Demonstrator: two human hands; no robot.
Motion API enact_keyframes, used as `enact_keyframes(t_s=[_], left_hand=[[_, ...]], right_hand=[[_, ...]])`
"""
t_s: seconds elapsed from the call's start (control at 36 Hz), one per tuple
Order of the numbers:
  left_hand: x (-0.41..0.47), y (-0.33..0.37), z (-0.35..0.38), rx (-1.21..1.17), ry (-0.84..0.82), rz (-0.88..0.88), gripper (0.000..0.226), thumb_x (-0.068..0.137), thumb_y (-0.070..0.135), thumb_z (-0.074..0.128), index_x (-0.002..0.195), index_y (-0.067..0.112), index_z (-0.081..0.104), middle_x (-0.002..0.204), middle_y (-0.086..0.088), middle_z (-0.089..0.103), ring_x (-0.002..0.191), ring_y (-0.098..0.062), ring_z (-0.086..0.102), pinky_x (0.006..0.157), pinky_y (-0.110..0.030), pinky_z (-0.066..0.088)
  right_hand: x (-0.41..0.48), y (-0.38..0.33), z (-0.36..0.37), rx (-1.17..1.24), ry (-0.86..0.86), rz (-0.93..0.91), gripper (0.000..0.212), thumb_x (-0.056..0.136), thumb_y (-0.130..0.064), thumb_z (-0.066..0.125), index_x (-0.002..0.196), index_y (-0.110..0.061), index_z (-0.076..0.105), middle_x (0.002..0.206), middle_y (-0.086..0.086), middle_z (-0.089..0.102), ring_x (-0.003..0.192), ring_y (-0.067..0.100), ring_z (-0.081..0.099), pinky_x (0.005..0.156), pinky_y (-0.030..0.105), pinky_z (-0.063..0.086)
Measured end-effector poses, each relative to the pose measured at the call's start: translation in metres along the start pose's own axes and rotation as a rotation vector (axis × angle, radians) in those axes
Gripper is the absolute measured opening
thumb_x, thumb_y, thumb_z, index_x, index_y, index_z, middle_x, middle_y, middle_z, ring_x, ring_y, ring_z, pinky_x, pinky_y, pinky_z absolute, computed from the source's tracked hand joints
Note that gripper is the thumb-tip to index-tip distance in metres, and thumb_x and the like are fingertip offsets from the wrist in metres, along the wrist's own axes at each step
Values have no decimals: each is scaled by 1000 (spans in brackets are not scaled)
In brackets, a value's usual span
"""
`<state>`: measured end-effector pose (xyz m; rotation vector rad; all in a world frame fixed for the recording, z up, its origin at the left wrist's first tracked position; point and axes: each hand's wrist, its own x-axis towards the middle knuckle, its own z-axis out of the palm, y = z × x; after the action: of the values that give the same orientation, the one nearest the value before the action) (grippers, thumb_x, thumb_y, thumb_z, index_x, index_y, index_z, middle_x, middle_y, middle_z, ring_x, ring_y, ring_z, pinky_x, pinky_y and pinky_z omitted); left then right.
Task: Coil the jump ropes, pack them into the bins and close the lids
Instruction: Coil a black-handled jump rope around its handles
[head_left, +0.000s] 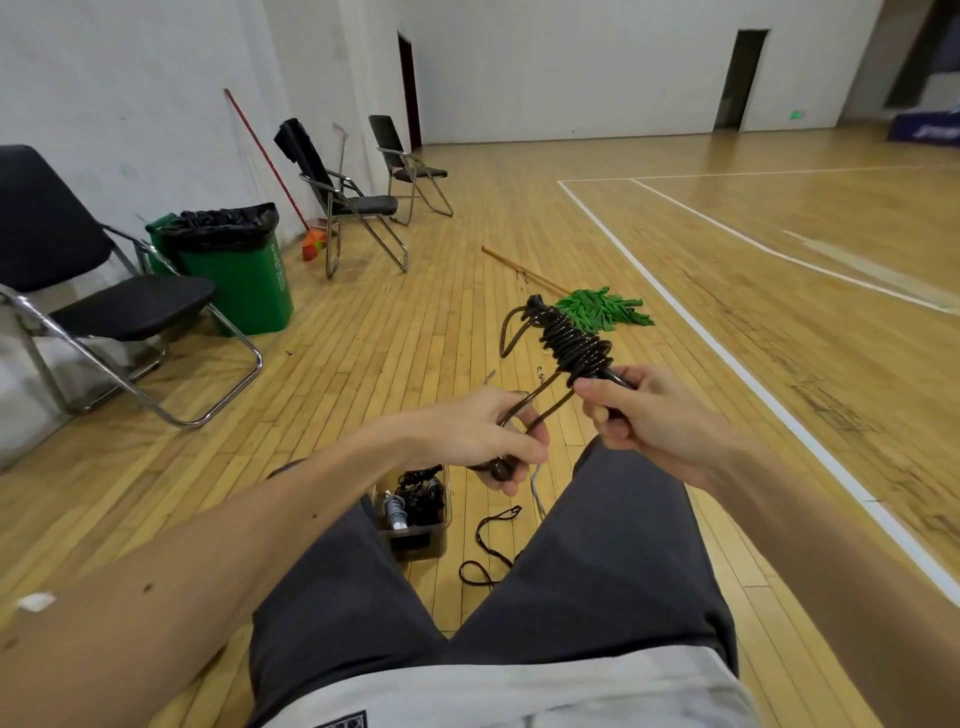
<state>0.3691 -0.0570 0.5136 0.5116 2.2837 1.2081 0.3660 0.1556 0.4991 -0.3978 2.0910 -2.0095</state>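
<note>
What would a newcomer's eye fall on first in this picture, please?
The tightly wound black jump rope at mid-frame draws the eye first: the right hand grips one end while the left hand holds its loose loop. Below the hands, a small clear plastic bin on the wooden floor holds other coiled ropes. Beyond the hands, a bright green strip mop lies on the floor.

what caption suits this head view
Left hand and right hand hold a half-coiled black jump rope above an open bin.
</note>
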Motion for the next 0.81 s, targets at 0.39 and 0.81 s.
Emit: enact_keyframes(t_s=[0.39, 0.81], left_hand=[[-9, 33, -6, 818, 98, -42, 19, 95, 23, 60, 111, 12, 58, 82, 0, 60, 72, -17, 58, 68, -35, 53], [-10, 91, -25, 1122, -42, 122, 26, 101, 30, 56, 78, 22, 64, 66, 9, 65, 60, -4, 61, 59, -20, 41]], right_hand=[[9, 11, -4, -152, 13, 90, 29, 100, -16, 62, 72, -9, 55, 57, -1, 47, 51, 14, 34, 50, 26, 27], [-8, -20, 4, -611, -356, 284, 33, 99, -23, 64, 70, -12, 52, 48, -8, 50, 44, 10, 40, 53, 25, 33]])
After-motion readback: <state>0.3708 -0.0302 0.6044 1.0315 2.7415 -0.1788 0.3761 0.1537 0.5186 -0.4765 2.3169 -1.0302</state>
